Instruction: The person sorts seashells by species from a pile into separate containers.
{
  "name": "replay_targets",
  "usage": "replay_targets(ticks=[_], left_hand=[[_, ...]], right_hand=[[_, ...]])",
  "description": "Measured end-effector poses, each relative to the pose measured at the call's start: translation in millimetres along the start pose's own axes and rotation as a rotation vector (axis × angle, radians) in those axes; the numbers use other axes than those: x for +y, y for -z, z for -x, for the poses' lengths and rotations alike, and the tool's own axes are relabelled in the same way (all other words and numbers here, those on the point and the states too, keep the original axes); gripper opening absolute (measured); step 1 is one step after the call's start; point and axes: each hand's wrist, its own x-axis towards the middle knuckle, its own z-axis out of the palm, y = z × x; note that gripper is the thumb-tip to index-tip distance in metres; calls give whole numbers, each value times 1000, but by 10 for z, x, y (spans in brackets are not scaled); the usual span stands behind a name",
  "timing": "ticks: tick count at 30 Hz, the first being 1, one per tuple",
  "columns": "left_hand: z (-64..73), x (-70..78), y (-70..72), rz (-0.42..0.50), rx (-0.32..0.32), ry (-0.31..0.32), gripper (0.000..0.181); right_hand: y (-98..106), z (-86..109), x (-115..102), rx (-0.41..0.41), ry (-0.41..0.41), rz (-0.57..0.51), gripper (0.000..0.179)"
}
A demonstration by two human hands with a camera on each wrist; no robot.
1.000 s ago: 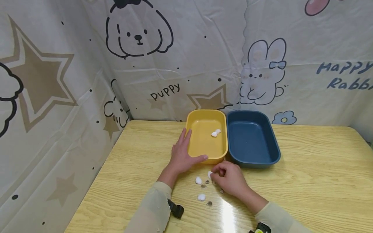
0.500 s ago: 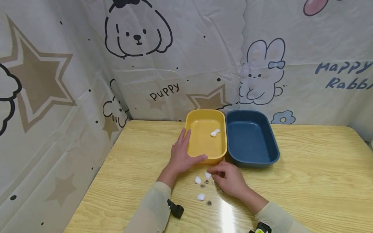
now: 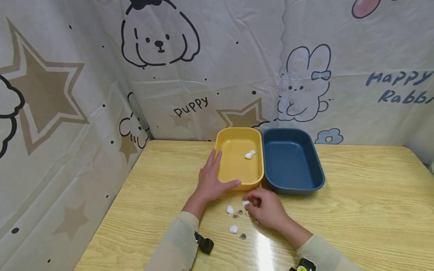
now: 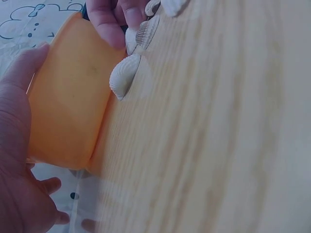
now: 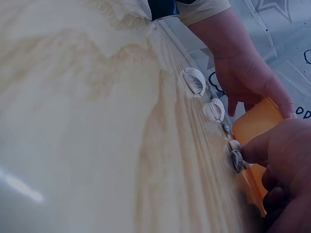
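Note:
My left hand point(image 3: 211, 182) rests on the near left corner of the yellow bin point(image 3: 239, 187), fingers straight along its left side and thumb by the front rim. In front of that bin, my right hand point(image 3: 268, 207) pinches a white seashell point(image 3: 245, 203) between thumb and fingertips, low over the table. Nearby on the wood lie two more white seashells, one closer to the bin point(image 3: 230, 209) and one nearer me point(image 3: 233, 229). Several small dark shells, such as this one point(image 3: 242, 236), are scattered about them; the right hand partly hides some. White shells point(image 3: 250, 154) lie inside the yellow bin.
A dark blue bin point(image 3: 294, 165) stands against the yellow one's right side. Both are near the back of the wooden table point(image 3: 366, 195), close to a printed cloth point(image 3: 237, 75) hanging behind and on the left.
My right fingers have shifted slightly about the white seashell, which moved a little left and then back. My left hand and both bins have stayed in place.

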Motion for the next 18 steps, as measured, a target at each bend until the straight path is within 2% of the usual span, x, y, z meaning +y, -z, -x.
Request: replay_targets(ticks=[8, 18], left_hand=[[-1, -2, -2, 3, -1, -3, 118], [0, -1, -2, -3, -6, 5, 118]], right_hand=[[9, -9, 9, 29, -30, -11, 16], [35, -19, 25, -39, 2, -2, 20]])
